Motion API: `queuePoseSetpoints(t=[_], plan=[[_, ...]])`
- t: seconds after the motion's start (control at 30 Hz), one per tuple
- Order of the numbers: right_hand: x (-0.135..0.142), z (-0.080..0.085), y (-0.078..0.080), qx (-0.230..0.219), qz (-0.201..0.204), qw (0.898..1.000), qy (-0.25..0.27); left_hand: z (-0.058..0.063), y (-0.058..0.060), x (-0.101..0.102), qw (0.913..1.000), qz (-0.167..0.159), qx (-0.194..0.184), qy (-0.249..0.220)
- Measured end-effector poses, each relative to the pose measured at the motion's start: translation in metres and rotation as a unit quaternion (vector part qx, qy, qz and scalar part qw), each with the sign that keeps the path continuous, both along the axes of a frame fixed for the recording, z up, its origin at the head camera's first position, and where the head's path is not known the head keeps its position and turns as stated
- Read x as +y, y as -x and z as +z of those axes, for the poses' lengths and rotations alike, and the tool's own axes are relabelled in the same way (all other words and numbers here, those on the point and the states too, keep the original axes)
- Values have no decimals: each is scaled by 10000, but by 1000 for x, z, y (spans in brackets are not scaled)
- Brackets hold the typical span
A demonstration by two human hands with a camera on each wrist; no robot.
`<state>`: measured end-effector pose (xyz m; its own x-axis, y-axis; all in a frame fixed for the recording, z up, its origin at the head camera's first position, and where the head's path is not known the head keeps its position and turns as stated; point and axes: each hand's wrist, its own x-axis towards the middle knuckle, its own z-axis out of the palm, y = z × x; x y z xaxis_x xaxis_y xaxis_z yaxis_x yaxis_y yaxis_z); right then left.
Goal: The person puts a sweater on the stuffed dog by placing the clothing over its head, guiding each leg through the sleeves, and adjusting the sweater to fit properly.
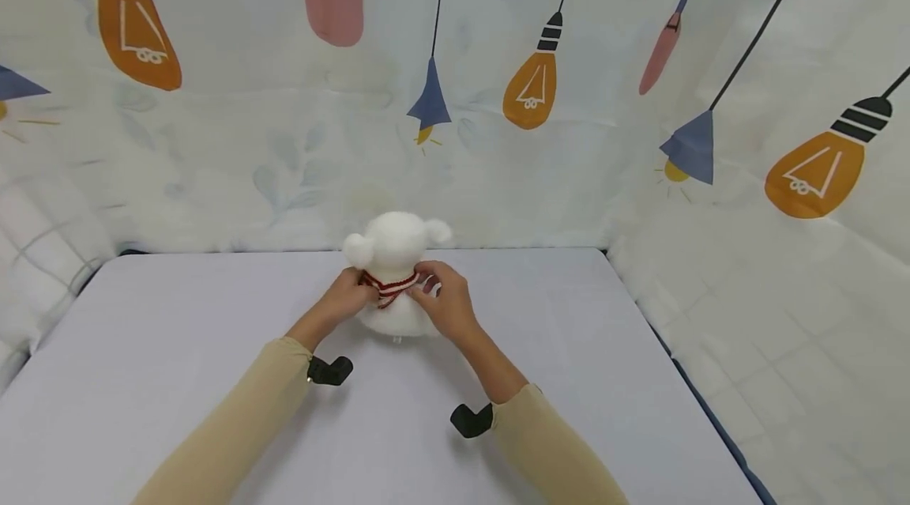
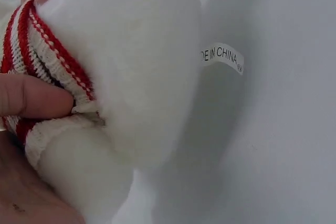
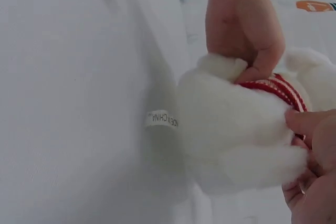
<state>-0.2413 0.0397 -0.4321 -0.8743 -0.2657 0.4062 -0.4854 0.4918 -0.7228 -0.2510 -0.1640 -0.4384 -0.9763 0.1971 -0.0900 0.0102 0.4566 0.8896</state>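
Observation:
A white fluffy plush toy [image 1: 396, 240] with round ears sits upright near the table's far edge. Round its upper body, below the head, is a small red-and-white striped knitted sweater [image 2: 58, 56]. My left hand [image 1: 348, 295] pinches the knit at the toy's left side, thumb pressed on the band by a cream cuff [image 2: 44, 137] that circles a stubby arm [image 2: 86, 169]. On the other side, my right hand [image 1: 449, 303] pinches the sweater's edge between thumb and curled fingers, beside the other arm [image 3: 262, 163]. The toy's front is hidden in the head view.
A white label [image 2: 223, 57] printed in black sticks out from the toy's base. The table [image 1: 178, 331] has a pale cover, and a curtain [image 1: 235, 133] with printed lamps and bulbs hangs behind it. Black wrist mounts [image 1: 330, 371] stick out from both sleeves.

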Motion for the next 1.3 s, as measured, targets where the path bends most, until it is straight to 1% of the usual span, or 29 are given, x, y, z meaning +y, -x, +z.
queuePoseSetpoints(t=[0.1,0.17,0.2,0.27,0.3,0.33,0.4,0.47,0.5,0.53,0.57,0.6,0.67,0.73,0.8,0.87,0.97,1.03,1.1,1.2,1.23,1.3], plan=[[-2,-3,-2,97,-294,9995,19,-5,8,3,9995,-111,-200,-238],[-2,-5,-3,211,-472,9987,17,-9,13,6,9990,-201,-319,-247],[-2,-7,-4,263,-549,9981,3,-10,15,7,9989,-258,-322,-200],[-2,-9,-4,343,-611,9975,14,-13,17,10,9990,-351,-279,74],[-2,-10,-4,361,-629,9974,15,-15,17,11,9988,-360,-165,302],[-2,-10,-3,366,-641,9973,14,-16,17,13,9975,-354,24,612],[-1,-12,-1,310,-669,9973,-10,-17,14,17,9923,-173,447,1143],[0,-13,2,290,-700,9971,-81,-16,9,20,9841,208,944,1490],[1,-13,3,305,-706,9970,-125,-16,6,22,9794,426,1221,1553],[2,-14,4,322,-744,9965,-178,-15,2,23,9751,613,1464,1547],[3,-14,5,371,-790,9960,-216,-14,-1,25,9724,747,1689,1427],[4,-14,6,411,-840,9953,-246,-13,-5,26,9681,796,1962,1341],[5,-14,8,496,-895,9943,-295,-12,-10,29,9583,657,2517,1187],[5,-15,10,507,-953,9933,-401,-12,-14,30,9495,449,2918,1060],[4,-16,11,503,-959,9929,-486,-12,-16,31,9385,328,3254,1104],[2,-16,11,508,-1024,9914,-630,-12,-18,32,9292,402,3450,1265],[-1,-14,12,510,-1140,9889,-799,-11,-19,33,9121,568,3703,1662],[-1,-12,13,410,-1151,9887,-874,-10,-19,36,9037,631,3816,1836],[1,-11,17,188,-998,9913,-839,-10,-19,40,8982,713,3861,1977],[5,-9,23,-338,-655,9953,-621,-10,-18,45,8960,799,3821,2115],[6,-9,24,-513,-540,9957,-552,-9,-18,46,8934,798,3846,2180],[8,-7,26,-787,-313,9954,-453,-8,-17,48,8817,696,4046,2324]])
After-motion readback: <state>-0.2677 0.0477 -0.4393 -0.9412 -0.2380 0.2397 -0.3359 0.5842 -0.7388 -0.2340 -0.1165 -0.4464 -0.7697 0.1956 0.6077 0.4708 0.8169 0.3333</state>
